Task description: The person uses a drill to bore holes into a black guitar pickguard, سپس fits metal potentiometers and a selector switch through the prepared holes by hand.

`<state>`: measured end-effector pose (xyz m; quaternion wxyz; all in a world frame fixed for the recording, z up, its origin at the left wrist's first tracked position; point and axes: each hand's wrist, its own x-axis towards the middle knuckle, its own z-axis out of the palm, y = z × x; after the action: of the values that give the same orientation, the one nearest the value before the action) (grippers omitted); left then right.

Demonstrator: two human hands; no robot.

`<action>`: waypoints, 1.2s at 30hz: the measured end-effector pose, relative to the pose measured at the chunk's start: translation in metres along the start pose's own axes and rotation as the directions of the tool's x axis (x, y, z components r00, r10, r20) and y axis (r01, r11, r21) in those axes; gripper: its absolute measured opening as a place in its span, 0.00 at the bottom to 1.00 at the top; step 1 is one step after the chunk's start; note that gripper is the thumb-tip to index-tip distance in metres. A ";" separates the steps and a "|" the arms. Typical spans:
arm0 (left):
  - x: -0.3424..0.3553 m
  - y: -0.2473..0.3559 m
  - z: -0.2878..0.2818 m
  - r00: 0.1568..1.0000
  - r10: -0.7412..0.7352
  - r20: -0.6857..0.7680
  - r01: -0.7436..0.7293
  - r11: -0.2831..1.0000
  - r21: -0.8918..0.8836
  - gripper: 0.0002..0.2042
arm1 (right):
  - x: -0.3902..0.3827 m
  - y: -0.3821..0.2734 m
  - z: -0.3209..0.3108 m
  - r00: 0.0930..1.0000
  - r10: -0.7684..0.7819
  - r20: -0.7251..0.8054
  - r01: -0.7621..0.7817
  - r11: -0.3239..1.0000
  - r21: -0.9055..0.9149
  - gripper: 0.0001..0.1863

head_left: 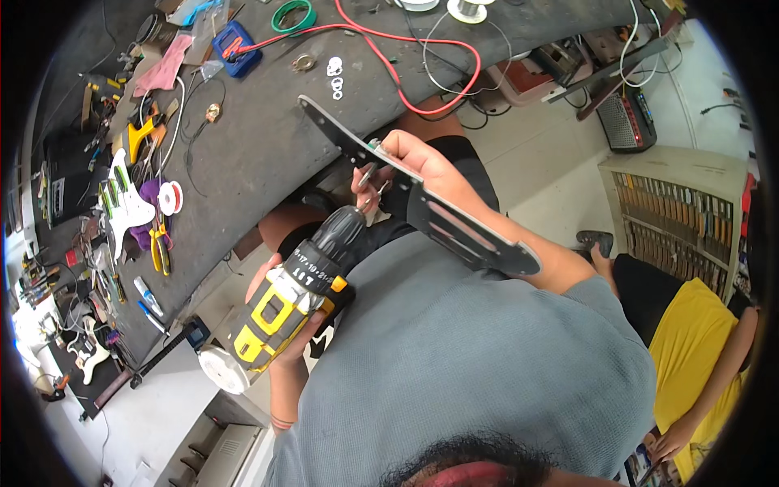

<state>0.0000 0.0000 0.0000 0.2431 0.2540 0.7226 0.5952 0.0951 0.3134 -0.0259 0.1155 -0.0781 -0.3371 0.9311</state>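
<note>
My left hand is closed round a yellow and black cordless drill, its chuck pointing up and to the right. My right hand grips a black guitar pickguard by its edge, holding it tilted in front of my body. Slots and small holes show in the plate. The drill's chuck is close to the plate's lower face and to the right fingertips. Small metal parts sit there at the plate; whether the drill touches them I cannot tell.
A dark workbench stretches ahead, bearing a white pickguard, yellow-handled pliers, a blue multimeter, green tape and white rings. A red cable loops near the edge. At right sits a person in yellow.
</note>
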 end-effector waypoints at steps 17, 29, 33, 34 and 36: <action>0.009 0.016 0.004 0.981 0.186 0.049 -0.192 0.936 0.295 0.45 | 0.005 0.003 0.008 0.997 0.012 -0.073 -0.016 0.999 -0.051 0.13; 0.006 0.018 0.002 0.938 0.280 0.205 -0.347 0.782 0.518 0.42 | 0.003 0.013 -0.010 0.999 0.046 0.026 -0.047 0.997 0.058 0.16; 0.007 0.018 0.006 0.925 0.305 0.228 -0.380 0.760 0.527 0.42 | 0.002 0.016 -0.008 0.998 0.059 -0.009 -0.058 0.995 0.081 0.15; 0.007 0.017 0.007 0.926 0.306 0.220 -0.377 0.778 0.502 0.43 | 0.001 0.015 -0.007 0.998 0.061 -0.009 -0.060 0.995 0.081 0.15; 0.007 0.015 0.007 0.928 0.306 0.214 -0.373 0.796 0.477 0.43 | 0.000 0.013 -0.005 0.996 0.085 -0.032 -0.082 0.993 0.085 0.15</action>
<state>0.0009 0.0123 0.0132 0.1014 0.4715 0.7795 0.3997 0.0941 0.3071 -0.0380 0.0857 -0.1035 -0.2921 0.9469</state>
